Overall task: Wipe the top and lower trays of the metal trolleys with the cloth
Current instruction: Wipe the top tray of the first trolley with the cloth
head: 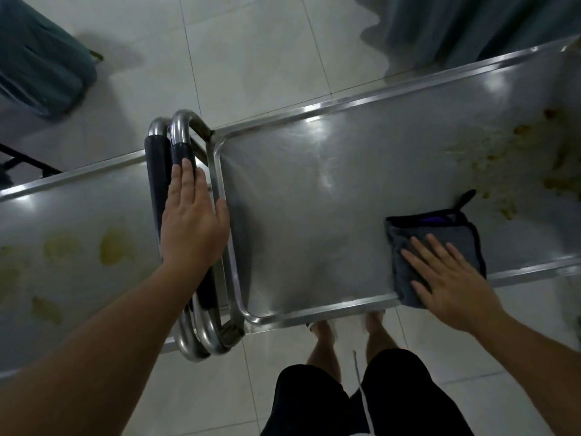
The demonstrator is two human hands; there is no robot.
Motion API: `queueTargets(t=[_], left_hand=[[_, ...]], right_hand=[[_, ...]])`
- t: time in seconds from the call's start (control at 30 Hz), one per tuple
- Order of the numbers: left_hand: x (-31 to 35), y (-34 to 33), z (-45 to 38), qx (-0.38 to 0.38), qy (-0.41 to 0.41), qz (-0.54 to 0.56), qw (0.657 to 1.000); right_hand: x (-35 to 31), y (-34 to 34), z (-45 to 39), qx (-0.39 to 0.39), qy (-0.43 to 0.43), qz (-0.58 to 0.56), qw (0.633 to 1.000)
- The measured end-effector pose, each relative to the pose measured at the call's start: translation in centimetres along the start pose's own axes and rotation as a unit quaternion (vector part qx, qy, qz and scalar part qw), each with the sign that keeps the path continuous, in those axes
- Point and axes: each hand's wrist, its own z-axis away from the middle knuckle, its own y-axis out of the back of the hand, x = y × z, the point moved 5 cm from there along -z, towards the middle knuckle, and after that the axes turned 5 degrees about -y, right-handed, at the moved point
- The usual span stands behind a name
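Note:
Two steel trolleys stand end to end, their handles meeting in the middle. My right hand [452, 278] presses flat, fingers spread, on a folded dark grey cloth [440, 228] lying on the right trolley's top tray [314, 190] near its front rim. Yellowish stains [503, 158] cover that tray's far right part. My left hand [193, 218] rests with straight fingers on the black-sleeved handle [179, 152] of the right trolley. The left trolley's top tray [78, 209] carries several yellow-green smears [114, 247]. Lower trays are hidden beneath the top ones.
Pale tiled floor [251, 58] surrounds the trolleys. A teal curtain [471, 26] hangs behind the right trolley, and teal fabric [41, 64] lies at the far left. My legs and feet [345, 341] stand close to the right trolley's front edge.

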Motion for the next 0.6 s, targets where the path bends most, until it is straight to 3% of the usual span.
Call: queueTargets(t=[0.17,0.4,0.6], left_hand=[[-0.3,-0.5,0.0,-0.006,-0.017,-0.059,0.998],[0.7,-0.3,0.0,-0.077,0.007,-0.175,0.982],[10.7,-3.2,2.7,-0.165,-0.021,-0.033,0.985]], right_hand=[[1.2,0.6,0.0,-0.033,-0.025,0.014,0.999],[1.0,1.4,0.0,-0.072,-0.025,0.006,0.997],[0.1,2.3,-0.3,-0.056,-0.058,-0.032,0.996]])
